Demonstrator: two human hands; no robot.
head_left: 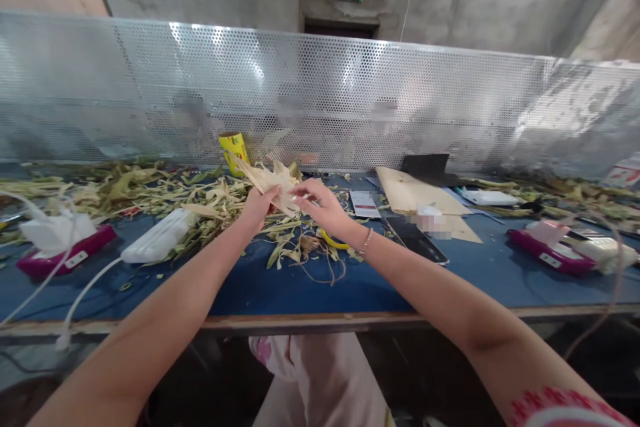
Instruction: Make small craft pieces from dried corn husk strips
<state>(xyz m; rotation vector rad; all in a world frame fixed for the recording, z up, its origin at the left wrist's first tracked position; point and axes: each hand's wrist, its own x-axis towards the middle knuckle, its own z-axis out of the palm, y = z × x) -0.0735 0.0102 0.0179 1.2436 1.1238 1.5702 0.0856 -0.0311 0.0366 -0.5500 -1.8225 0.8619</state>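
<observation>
Left hand [263, 205]: it is clamped on the pale husk piece [275, 181], with the thumb against it.
Right hand [320, 199]: fingers are bent at the right edge of this piece; I cannot tell if they pinch it.
Husk position: above the blue worktop [300, 297], between both hands, near the yellow container [235, 152].
Leaf scraps [125, 190]: spread loosely on the left and under the hands.
Right side: a dark phone [417, 240] lies near the brown cardboard [403, 190].

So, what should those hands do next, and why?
Perhaps pinch the right side of the pale dried leaves with the right grip: its fingers are loosely bent right at that edge, while the left grip holds them.
</observation>
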